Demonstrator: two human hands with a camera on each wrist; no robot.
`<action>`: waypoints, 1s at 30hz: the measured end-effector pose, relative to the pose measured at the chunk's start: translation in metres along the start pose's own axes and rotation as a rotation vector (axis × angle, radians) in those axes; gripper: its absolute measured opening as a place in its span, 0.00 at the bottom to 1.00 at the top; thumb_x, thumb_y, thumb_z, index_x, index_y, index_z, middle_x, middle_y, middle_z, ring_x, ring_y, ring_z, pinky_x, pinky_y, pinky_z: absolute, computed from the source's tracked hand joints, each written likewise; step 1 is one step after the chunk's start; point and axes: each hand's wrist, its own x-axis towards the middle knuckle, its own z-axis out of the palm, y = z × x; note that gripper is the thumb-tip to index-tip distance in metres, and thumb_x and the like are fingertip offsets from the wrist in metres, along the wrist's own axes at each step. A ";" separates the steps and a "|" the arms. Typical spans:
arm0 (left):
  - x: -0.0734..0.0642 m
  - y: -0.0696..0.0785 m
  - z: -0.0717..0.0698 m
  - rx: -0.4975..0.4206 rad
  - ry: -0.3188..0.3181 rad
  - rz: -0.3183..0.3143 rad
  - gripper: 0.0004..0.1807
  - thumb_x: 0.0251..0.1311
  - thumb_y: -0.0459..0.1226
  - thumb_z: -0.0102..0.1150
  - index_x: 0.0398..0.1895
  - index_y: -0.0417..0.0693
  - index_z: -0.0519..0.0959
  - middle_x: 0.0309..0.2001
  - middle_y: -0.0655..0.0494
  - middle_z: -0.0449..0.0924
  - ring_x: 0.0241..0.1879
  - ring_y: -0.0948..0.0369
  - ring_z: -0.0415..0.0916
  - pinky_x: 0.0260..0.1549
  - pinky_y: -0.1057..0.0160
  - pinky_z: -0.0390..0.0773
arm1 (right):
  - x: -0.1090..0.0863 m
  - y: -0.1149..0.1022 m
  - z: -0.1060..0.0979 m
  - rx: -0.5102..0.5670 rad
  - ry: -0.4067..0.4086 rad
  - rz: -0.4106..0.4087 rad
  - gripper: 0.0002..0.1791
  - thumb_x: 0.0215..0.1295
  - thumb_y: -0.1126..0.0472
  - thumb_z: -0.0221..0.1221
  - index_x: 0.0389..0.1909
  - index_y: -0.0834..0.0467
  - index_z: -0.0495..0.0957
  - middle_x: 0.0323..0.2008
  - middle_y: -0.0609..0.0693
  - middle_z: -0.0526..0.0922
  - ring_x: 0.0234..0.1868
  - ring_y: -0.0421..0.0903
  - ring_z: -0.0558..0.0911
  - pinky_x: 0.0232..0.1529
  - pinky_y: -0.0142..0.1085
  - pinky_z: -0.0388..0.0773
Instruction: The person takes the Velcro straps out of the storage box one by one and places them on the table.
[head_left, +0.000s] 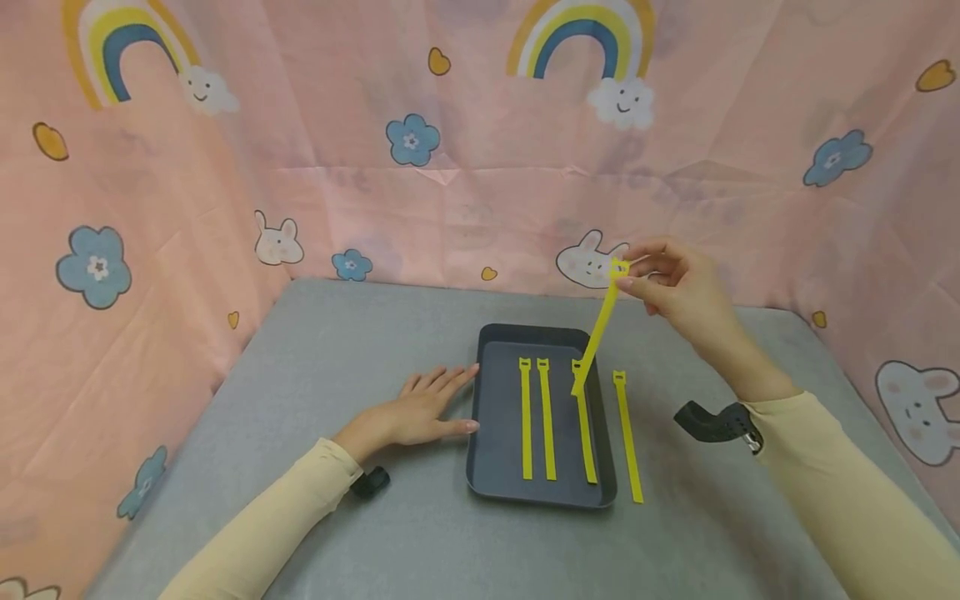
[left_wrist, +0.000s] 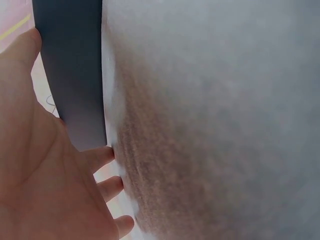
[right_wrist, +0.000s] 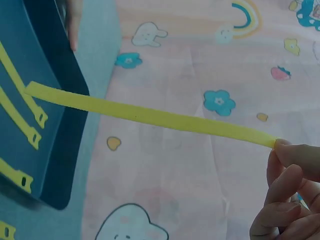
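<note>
My right hand [head_left: 682, 292] pinches a yellow hook-and-loop cable tie [head_left: 602, 323] by its slotted head, between thumb and fingers. The tie hangs at a slant over the right side of a dark grey tray [head_left: 498, 417]. Three more ties lie lengthwise in the tray: one [head_left: 527, 425] at the left, one [head_left: 548, 425] beside it, and one [head_left: 587, 446] nearer the right wall, partly covered by the hanging tie. Spread and fairly straight, the fingers of my left hand [head_left: 420, 412] touch the tray's left side. In the right wrist view the held tie [right_wrist: 150, 117] stretches toward the tray.
Another yellow tie [head_left: 628, 442] lies on the grey tabletop [head_left: 390, 333], just right of the tray. A pink printed cloth [head_left: 480, 217] surrounds the table at the back and sides. Black wrist straps [head_left: 712, 422] show at both sleeves.
</note>
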 end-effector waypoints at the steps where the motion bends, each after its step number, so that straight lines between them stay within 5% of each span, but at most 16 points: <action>1: 0.000 0.000 0.000 0.001 -0.001 -0.004 0.49 0.61 0.73 0.41 0.78 0.77 0.30 0.82 0.59 0.38 0.81 0.48 0.35 0.75 0.37 0.35 | -0.001 0.001 -0.003 -0.008 0.003 0.003 0.18 0.64 0.56 0.66 0.54 0.52 0.77 0.31 0.35 0.80 0.20 0.42 0.71 0.22 0.33 0.69; 11: -0.006 0.008 -0.007 0.018 -0.015 -0.002 0.49 0.64 0.70 0.43 0.80 0.69 0.33 0.82 0.55 0.40 0.81 0.46 0.37 0.75 0.36 0.37 | -0.013 0.016 -0.028 -0.032 0.019 0.008 0.19 0.64 0.59 0.66 0.54 0.57 0.76 0.30 0.32 0.82 0.19 0.42 0.71 0.22 0.34 0.69; 30: -0.005 0.008 -0.008 0.016 -0.023 -0.008 0.49 0.63 0.71 0.41 0.79 0.72 0.32 0.82 0.56 0.39 0.81 0.48 0.35 0.75 0.36 0.36 | -0.043 0.050 -0.070 -0.114 -0.037 0.122 0.18 0.67 0.56 0.63 0.56 0.52 0.75 0.31 0.31 0.80 0.23 0.43 0.71 0.23 0.34 0.68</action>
